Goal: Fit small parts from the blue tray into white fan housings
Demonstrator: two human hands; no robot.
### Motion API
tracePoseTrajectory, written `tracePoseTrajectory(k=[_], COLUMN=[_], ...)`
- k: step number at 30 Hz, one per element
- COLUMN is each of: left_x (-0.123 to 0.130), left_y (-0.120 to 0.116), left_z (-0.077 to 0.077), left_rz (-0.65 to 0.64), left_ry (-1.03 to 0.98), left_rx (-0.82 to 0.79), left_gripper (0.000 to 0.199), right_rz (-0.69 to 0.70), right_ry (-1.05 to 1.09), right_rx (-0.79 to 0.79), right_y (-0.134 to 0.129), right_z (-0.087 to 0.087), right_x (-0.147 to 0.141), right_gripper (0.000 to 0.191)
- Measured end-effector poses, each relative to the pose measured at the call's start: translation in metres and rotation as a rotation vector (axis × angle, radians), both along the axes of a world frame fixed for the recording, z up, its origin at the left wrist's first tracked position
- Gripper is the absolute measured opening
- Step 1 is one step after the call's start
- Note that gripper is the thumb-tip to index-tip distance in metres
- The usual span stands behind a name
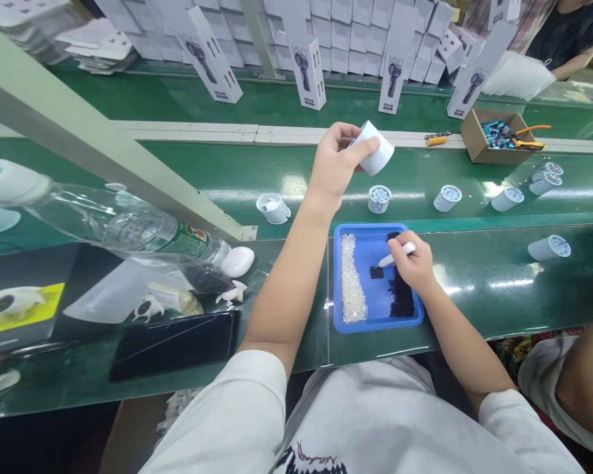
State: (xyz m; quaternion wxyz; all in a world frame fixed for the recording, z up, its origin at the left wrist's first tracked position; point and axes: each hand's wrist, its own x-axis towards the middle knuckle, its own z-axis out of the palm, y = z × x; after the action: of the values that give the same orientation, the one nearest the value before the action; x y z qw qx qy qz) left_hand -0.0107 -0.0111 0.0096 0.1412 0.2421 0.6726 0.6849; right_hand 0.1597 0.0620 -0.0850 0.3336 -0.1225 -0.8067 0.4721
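Your left hand has its grip clamped on a white cup, raised above the belt. Your right hand pinches a white pen, its tip touching a dark square on the floor of the blue tray. The tray sits on the worktop, clear bits along its left, black bits under your right hand. More cups stand on the belt beyond.
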Motion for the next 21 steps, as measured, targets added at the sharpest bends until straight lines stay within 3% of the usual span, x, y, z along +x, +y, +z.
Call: tracePoseTrajectory(k=[6,11,14,21], left_x=[-0.004,-0.006,-0.006,-0.004], left_y=[0.006,0.014,0.016,0.012], left_z=[-0.012,-0.023,-0.025,-0.022], left_rz=[-0.048,-0.148,-0.148,-0.150], left_ry=[-0.152,-0.391,-0.450,-0.390], left_rx=[0.080,0.203,0.189,0.151], left_gripper=[0.021,0.014,0.015,0.023], right_rz=[-0.130,-0.152,-0.163,-0.074], right_ry=[0.182,0.243,0.190,0.033], right_rx=[-0.337,-0.431,-0.361,-0.018], right_y=[0.005,0.008,0.009,0.000], right_z=[0.000,0.000,-0.001,-0.002], right_x=[-0.002,-0.005,-0.004,-0.001], right_gripper=[0.043,0.045,0.045,0.035])
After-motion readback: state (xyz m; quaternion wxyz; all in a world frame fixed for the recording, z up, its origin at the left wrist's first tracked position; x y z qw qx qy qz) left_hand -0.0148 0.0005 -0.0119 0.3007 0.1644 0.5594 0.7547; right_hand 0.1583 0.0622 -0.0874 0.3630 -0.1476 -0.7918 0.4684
